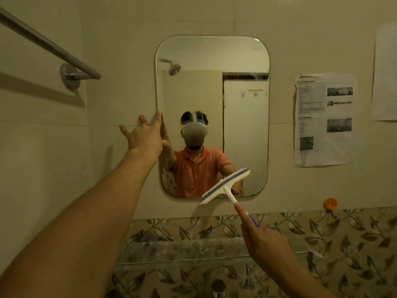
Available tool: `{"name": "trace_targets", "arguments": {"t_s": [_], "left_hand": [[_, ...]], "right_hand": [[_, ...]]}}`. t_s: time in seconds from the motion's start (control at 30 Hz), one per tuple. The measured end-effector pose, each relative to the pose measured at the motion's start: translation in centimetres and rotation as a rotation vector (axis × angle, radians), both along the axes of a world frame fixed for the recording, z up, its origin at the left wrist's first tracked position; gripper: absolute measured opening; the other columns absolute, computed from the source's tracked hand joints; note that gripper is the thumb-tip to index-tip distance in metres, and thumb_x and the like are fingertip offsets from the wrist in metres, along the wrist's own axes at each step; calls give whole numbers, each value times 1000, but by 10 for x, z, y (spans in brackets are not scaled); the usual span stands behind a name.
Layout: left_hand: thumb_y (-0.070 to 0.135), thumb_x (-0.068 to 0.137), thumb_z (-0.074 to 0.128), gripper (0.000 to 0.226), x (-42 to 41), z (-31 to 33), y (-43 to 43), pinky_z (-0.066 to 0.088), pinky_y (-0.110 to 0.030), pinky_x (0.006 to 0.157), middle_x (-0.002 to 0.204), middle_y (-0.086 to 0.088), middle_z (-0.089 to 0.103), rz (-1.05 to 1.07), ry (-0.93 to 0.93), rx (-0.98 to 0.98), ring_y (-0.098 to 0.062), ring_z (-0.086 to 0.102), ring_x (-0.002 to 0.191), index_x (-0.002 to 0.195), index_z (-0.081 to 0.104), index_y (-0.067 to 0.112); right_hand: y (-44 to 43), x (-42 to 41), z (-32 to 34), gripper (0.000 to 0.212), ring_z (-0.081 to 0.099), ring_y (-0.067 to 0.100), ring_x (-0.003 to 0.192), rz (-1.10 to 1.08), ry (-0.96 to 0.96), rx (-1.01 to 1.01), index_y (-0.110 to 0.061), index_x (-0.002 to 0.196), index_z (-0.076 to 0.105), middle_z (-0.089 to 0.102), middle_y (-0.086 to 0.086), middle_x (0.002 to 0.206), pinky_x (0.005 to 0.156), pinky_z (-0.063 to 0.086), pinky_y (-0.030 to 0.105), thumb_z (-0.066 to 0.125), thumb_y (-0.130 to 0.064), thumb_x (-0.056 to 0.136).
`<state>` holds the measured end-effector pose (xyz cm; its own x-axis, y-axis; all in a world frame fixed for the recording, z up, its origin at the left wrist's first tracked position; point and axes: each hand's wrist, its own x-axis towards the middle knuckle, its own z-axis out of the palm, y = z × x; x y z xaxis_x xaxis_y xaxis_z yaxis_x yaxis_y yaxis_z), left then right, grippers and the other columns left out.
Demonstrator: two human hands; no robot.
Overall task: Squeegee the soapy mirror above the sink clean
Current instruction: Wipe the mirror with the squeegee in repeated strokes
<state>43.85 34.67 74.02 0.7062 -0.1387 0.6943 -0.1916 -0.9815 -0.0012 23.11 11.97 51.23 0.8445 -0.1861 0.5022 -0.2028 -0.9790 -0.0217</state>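
A rounded rectangular mirror [245,117] hangs on the beige tiled wall, with faint soapy streaks near its top edge. My left hand [146,134] is raised with fingers spread, its fingertips touching the mirror's left edge. My right hand [264,244] grips the blue handle of a white squeegee [225,186], index finger stretched along the shaft. The squeegee's blade lies tilted across the mirror's bottom right corner. Whether the blade touches the glass is unclear.
A metal towel rail [49,45] runs along the wall at upper left. Printed paper sheets [324,119] are stuck to the wall right of the mirror. An orange hook [330,203] sits below them. A floral tile band and a ledge [193,246] lie under the mirror, a tap [218,287] below.
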Motion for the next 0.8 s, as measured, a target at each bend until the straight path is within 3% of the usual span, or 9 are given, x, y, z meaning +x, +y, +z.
{"name": "trace_targets", "arguments": {"t_s": [0.1,0.17,0.27,0.43,0.57,0.7,0.8], "left_hand": [[56,94,60,97,2,0,-1,15,-70,114,161,-18,28,9,-2,0,-35,59,119,158,-11,38],[55,94,59,97,3,0,-1,15,-70,115,161,-17,28,18,-3,1,-34,60,119,158,-12,38],[54,94,59,99,1,0,-2,16,-70,114,164,-18,22,28,9,13,-34,58,122,157,-15,38],[49,95,59,96,2,-1,-1,15,-71,114,160,-21,28,9,-8,-2,-36,57,123,158,-13,37],[51,94,61,98,0,1,-2,13,-72,114,163,-20,21,19,-3,-11,-37,56,124,158,-11,37],[52,92,64,101,-1,2,-2,13,-72,113,159,-19,30,36,2,5,-37,59,120,158,-11,37],[55,92,63,101,-1,2,-3,13,-72,113,160,-19,28,48,-4,22,-37,60,118,158,-11,37]], "right_hand": [[-4,4,33,68,47,8,44,125,-230,23,-44,155,-27,42,-10,60,42,46,20,23,-47,109],[0,8,78,59,46,5,39,182,-384,17,-45,159,-14,42,-11,58,36,44,19,16,-52,108],[11,19,155,57,52,7,45,200,-417,-6,-47,157,-11,49,-9,65,40,42,19,21,-51,110],[34,33,237,56,59,20,49,126,-411,-71,-44,159,-3,59,3,65,48,59,43,28,-48,112],[39,36,254,57,59,22,56,53,-336,-102,-39,162,4,58,7,72,56,61,42,32,-42,112],[36,29,232,59,56,20,53,37,-293,-92,-40,161,0,57,7,71,46,51,35,32,-38,112],[26,21,195,60,55,18,52,59,-287,-77,-40,161,-4,54,3,70,47,53,35,30,-38,113]]}}
